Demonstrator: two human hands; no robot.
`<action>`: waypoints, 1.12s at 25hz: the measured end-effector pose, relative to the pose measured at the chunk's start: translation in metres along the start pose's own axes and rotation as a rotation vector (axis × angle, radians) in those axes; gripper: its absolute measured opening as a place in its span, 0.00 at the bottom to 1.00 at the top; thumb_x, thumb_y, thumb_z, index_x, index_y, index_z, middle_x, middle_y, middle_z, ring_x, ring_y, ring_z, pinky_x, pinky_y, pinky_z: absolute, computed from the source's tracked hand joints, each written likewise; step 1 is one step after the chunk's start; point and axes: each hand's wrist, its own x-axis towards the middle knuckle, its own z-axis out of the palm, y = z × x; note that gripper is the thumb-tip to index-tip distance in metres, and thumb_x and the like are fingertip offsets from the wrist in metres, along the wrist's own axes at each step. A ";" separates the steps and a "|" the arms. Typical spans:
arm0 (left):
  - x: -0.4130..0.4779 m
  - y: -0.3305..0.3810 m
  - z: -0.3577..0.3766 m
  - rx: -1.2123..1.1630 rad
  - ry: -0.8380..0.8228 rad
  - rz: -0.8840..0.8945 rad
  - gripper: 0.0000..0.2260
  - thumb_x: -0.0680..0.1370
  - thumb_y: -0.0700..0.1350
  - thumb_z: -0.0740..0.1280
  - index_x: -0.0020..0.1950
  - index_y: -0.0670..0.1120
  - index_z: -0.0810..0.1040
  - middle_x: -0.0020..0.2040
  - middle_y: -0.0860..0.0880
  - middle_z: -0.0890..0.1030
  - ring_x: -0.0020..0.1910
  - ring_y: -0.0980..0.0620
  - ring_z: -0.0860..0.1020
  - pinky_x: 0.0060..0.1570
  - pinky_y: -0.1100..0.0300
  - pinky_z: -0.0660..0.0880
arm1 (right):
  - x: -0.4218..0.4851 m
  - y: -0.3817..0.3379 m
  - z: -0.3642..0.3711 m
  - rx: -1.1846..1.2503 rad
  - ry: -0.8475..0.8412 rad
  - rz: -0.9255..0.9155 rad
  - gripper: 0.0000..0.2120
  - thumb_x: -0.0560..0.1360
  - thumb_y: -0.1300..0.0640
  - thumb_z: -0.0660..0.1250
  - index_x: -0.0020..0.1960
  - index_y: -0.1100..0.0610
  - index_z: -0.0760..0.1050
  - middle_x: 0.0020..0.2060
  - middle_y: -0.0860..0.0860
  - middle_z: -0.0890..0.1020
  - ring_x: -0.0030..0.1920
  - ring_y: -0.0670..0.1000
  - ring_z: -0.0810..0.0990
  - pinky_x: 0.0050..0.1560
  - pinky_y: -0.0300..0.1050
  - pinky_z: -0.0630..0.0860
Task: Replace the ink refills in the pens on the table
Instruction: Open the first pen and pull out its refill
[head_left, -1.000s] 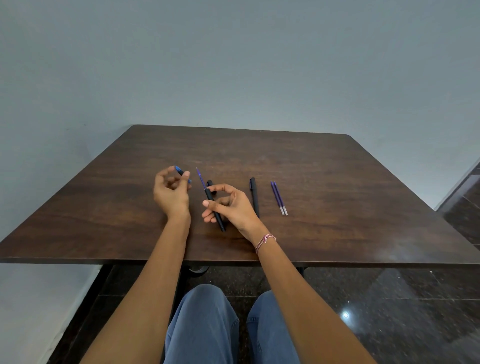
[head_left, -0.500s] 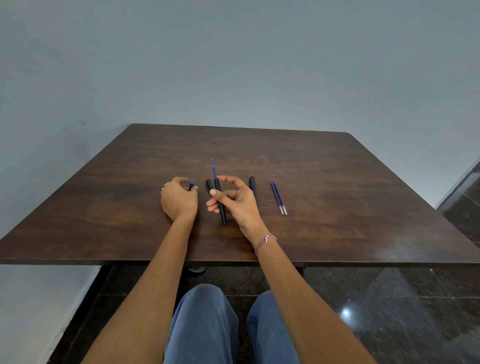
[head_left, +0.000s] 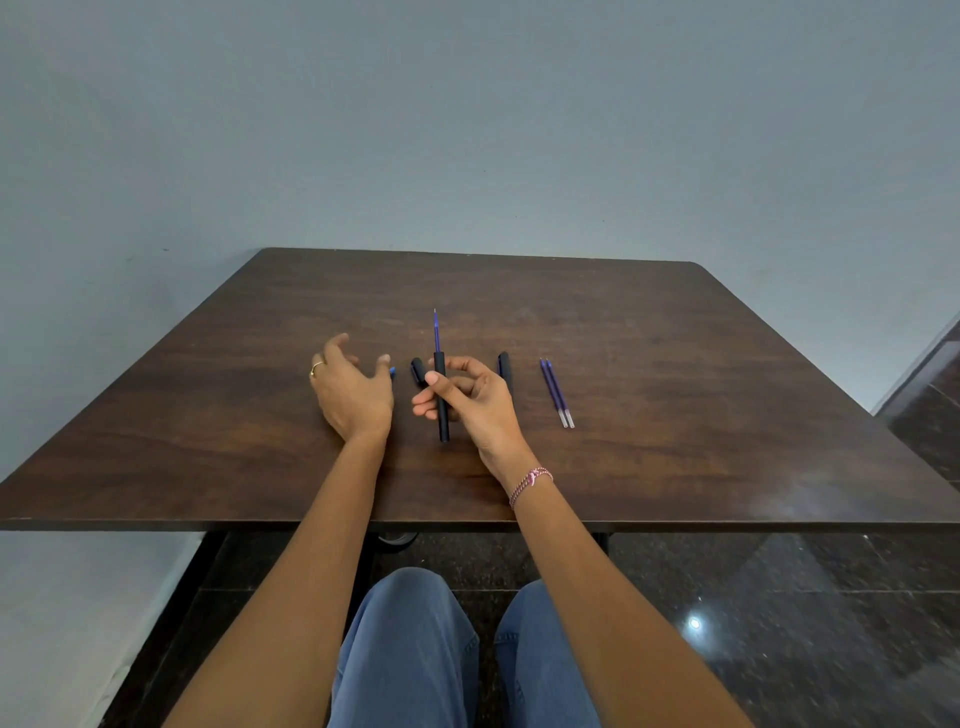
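My right hand (head_left: 475, 400) pinches a black pen barrel (head_left: 441, 410) upright-ish over the dark wooden table (head_left: 675, 441); a blue refill (head_left: 436, 332) sticks out of its far end. My left hand (head_left: 350, 389) hovers over the table with fingers spread, holding nothing. A small blue-tipped pen part (head_left: 392, 371) lies just right of its thumb. A black cap (head_left: 418, 370) lies between the hands. Another black pen (head_left: 505, 370) lies right of my right hand. Two spare blue refills (head_left: 557, 392) lie side by side further right.
The table stands against a pale wall (head_left: 467, 130). Its near edge runs just above my knees in blue jeans (head_left: 415, 649). Dark polished floor (head_left: 779, 623) shows to the right.
My left hand lowered to the table, set down the small blue-tipped part and spread its fingers. My right hand turned the barrel so the refill points away from me.
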 end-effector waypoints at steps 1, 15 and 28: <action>0.000 -0.001 0.000 -0.099 0.009 0.030 0.20 0.73 0.44 0.73 0.63 0.44 0.75 0.50 0.47 0.77 0.52 0.50 0.74 0.51 0.57 0.70 | 0.000 0.000 0.000 0.012 0.006 0.006 0.08 0.76 0.60 0.68 0.55 0.58 0.74 0.36 0.55 0.85 0.37 0.52 0.85 0.38 0.39 0.80; 0.000 -0.001 -0.011 -0.949 -0.640 -0.130 0.03 0.75 0.36 0.68 0.45 0.42 0.81 0.37 0.50 0.85 0.37 0.56 0.82 0.36 0.65 0.78 | 0.003 0.008 -0.001 -0.322 0.033 0.038 0.12 0.74 0.52 0.71 0.50 0.60 0.83 0.37 0.51 0.83 0.33 0.42 0.77 0.35 0.34 0.73; 0.001 -0.003 -0.012 -0.925 -0.636 -0.132 0.08 0.73 0.32 0.69 0.45 0.45 0.82 0.36 0.51 0.85 0.35 0.57 0.82 0.34 0.66 0.78 | 0.003 0.009 0.000 -0.356 -0.039 0.084 0.10 0.73 0.55 0.73 0.52 0.58 0.81 0.36 0.52 0.84 0.32 0.44 0.80 0.36 0.34 0.77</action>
